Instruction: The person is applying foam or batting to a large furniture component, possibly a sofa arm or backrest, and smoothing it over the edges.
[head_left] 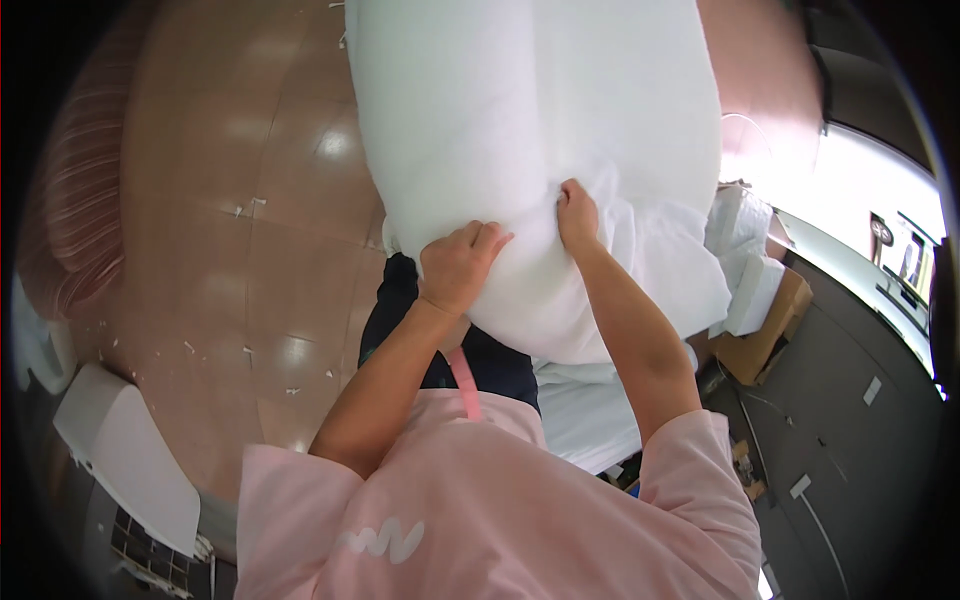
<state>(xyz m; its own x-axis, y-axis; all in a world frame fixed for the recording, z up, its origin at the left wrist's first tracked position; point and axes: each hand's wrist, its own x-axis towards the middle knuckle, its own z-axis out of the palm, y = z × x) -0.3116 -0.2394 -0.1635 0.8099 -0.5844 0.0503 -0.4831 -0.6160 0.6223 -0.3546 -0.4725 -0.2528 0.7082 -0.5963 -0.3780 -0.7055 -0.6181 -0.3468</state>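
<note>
A big white pillow [530, 120] fills the upper middle of the view, held up in front of me. My left hand [458, 265] grips its lower edge, fingers curled into the fabric. My right hand [577, 215] pinches the pillow a little higher and to the right, its fingers pressed into a dent in the cloth. Both forearms rise from my pink shirt at the bottom. The pillow's top runs out of the frame.
A shiny tan tiled floor [240, 230] with small white scraps lies to the left. A striped pink cushion [80, 210] sits at far left, a white unit [130, 450] below it. White bedding [590, 410] and a cardboard box [770, 330] lie to the right, by a dark cabinet [850, 420].
</note>
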